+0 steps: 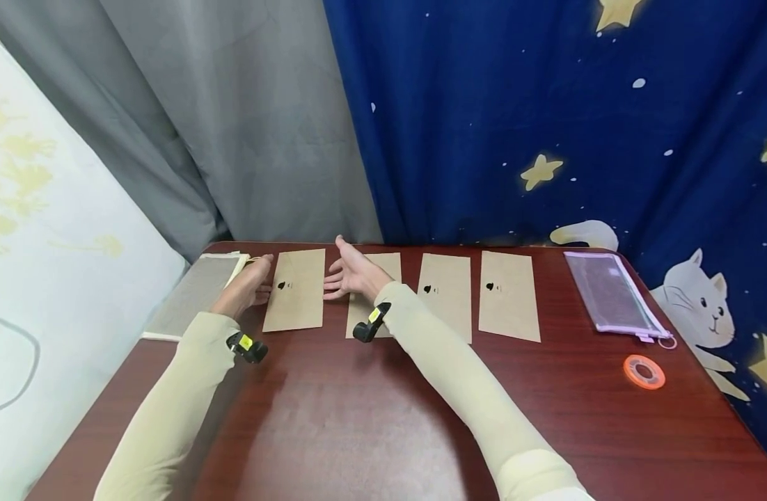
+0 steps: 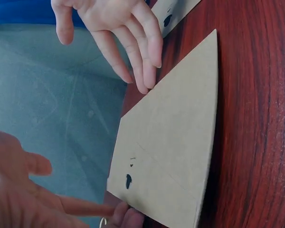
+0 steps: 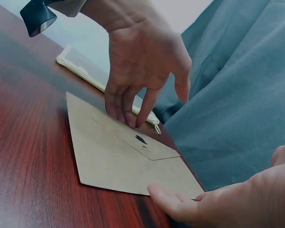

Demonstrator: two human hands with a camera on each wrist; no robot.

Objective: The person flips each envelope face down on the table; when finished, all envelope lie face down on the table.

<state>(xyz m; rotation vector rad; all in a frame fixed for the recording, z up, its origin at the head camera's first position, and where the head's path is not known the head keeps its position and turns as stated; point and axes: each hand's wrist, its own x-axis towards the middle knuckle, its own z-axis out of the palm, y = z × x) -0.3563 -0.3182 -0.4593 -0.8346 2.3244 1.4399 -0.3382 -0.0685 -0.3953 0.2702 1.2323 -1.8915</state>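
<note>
A kraft paper envelope [image 1: 298, 292] with a small black print lies flat at the far left of a row. My left hand [image 1: 248, 284] is at its left edge, fingertips right at the paper in the left wrist view. On the opposite side, my right hand [image 1: 356, 273] has its palm facing the envelope and its fingers extended by the right edge. Both hands flank the envelope [image 3: 114, 152] in the right wrist view, where its pointed flap line shows. A second envelope [image 1: 361, 321] is partly hidden behind my right hand and wrist.
Two more envelopes, one mid-row [image 1: 449, 296] and one farther right [image 1: 509, 296], continue the row. A grey mesh pouch [image 1: 186, 299] with cream edging lies at the left. At the right are a purple mesh zip pouch [image 1: 615, 292] and an orange ring-shaped roll [image 1: 644, 372]. Curtains hang behind the table.
</note>
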